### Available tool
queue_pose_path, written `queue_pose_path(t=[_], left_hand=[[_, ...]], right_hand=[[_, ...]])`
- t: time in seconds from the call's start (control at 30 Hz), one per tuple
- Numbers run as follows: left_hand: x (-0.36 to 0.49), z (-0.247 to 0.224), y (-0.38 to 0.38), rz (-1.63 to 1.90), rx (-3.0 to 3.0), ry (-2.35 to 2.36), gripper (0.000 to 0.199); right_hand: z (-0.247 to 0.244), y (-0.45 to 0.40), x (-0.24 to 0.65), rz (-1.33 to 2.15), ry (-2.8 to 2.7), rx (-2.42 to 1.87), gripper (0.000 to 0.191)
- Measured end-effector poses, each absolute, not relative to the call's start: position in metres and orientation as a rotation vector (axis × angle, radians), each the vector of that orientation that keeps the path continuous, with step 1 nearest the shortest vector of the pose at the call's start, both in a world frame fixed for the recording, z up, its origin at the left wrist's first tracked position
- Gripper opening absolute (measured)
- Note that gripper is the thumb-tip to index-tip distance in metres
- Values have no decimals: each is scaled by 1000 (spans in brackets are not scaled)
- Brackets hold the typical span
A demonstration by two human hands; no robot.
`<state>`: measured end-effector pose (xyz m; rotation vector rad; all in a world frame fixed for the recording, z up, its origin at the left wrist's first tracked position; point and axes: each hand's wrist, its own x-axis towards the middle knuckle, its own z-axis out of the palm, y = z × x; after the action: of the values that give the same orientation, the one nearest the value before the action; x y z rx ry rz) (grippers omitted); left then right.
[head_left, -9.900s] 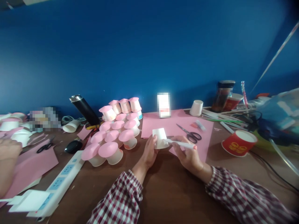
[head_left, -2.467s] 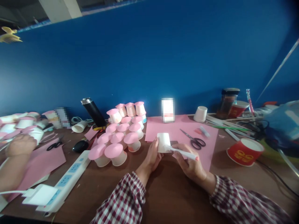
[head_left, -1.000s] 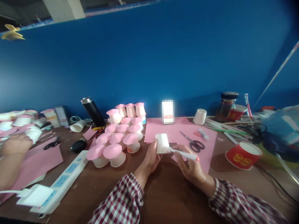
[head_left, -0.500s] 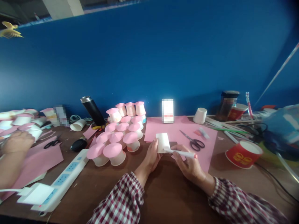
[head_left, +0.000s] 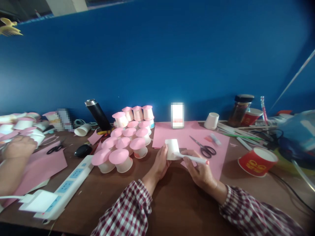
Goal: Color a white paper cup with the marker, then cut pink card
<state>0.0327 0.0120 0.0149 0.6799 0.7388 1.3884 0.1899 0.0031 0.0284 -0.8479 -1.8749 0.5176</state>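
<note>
Fingers of my left hand [head_left: 159, 164] are wrapped round a white paper cup [head_left: 171, 146], held above the brown table in front of me. My right hand [head_left: 200, 170] grips a white marker [head_left: 194, 158] with a reddish tail end. The marker's tip meets the lower right side of the cup. Whatever mark it leaves is too small to make out. Behind my right hand, pink paper [head_left: 162, 131] lies flat, with dark-handled scissors [head_left: 205, 149] on it. Left of my hands stand several upturned cups with pink cone tops [head_left: 119, 157].
A power strip [head_left: 71, 183] with a white plug lies at the left. Beyond it a co-worker's hand [head_left: 21, 147] holds a cup. At the right are a red paper bowl [head_left: 257, 162], a jar [head_left: 241, 111] and an upturned cup [head_left: 211, 121]. A black flask [head_left: 98, 114] leans near the wall.
The marker's tip has shifted slightly up on the cup, and my right hand has moved a little with it. My left hand keeps its hold. The camera view has shifted slightly.
</note>
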Motion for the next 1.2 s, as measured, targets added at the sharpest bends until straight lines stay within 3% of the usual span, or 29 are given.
queue_pose_path(t=[1.2], left_hand=[[34, 17, 12, 1416, 697, 744, 34]], right_hand=[[26, 3, 189, 578, -1850, -869, 11]])
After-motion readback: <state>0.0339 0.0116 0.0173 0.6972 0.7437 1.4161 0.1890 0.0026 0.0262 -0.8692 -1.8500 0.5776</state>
